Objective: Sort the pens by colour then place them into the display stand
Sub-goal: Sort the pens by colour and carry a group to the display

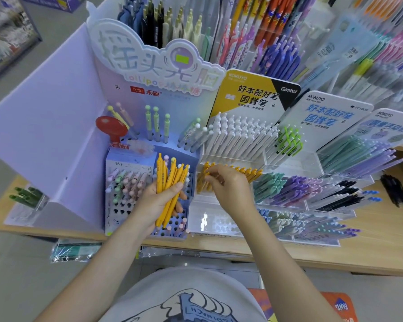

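My left hand (158, 201) grips a bundle of several yellow pens (169, 182), held upright over the blue perforated pen holder (172, 226). My right hand (228, 187) reaches into the clear acrylic display stand (209, 219), its fingers pinching yellow pens (204, 180) in the left compartment. More yellow pens (249, 173) lie in a row behind that hand. To the right, the stand's compartments hold teal pens (268, 184), purple pens (296, 189) and black pens (342, 194).
White pens (240, 135) and green-clipped pens (286, 142) fill the tier behind. A lilac lollipop-pen display (149, 94) with a red stamp-shaped prop (111, 129) stands at the left. Pastel pens (126, 182) sit in its holder. The wooden shelf edge (335, 259) runs in front.
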A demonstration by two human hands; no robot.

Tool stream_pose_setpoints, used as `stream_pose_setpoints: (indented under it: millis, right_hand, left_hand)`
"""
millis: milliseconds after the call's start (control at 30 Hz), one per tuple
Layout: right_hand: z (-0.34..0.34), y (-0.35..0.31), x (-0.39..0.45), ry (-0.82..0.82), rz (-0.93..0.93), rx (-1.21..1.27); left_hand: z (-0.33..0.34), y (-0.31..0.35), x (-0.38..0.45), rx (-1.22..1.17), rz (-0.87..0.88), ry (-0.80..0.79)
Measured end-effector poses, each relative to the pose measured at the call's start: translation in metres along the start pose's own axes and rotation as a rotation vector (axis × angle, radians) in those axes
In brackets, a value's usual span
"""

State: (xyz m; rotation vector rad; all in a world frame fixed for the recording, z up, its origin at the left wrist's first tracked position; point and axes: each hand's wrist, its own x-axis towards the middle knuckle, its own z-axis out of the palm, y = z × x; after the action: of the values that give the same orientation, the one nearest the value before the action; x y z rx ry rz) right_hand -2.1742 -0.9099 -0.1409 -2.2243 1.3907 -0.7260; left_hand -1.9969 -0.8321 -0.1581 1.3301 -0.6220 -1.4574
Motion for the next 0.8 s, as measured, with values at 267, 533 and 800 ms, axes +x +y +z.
stream_pose_setpoints:
  millis: [267,533,800]
  right_hand:
    - [0.005,0.004,0.004,-0.065,0.013,-0.108]
    - [0.016,0.008,0.001,-0.019,0.042,-0.055]
    - [0.015,0.012,-0.003,0.035,0.015,-0.057]
  left_hand:
    - [0.000,0.000,0.000,0.004,-0.005,0.000]
    - [-0.001,0.000,-0.002,0.012,0.006,0.016]
    - [0.002,0.000,-0.002,0.005,0.001,-0.010]
